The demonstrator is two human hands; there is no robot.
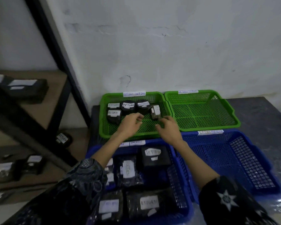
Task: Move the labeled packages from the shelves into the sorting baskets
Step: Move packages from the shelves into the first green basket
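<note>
Several black packages with white RETURN labels (128,105) lie at the back of the left green basket (102,125). A small package (155,112) lies tilted at their right end. My right hand (169,129) hovers over this basket, its fingers loosely bent and its fingertips by the small package's lower corner. My left hand (131,124) hangs over the basket's bare mesh with fingers loosely curled and nothing in them. Under my forearms, the near left blue basket (183,172) holds several labeled black packages (150,203).
An empty green basket (201,125) and an empty blue basket (237,161) stand to the right on a dark table. On the left, a black-framed shelf unit (39,111) carries more labeled packages (63,139), and a white wall rises behind the baskets.
</note>
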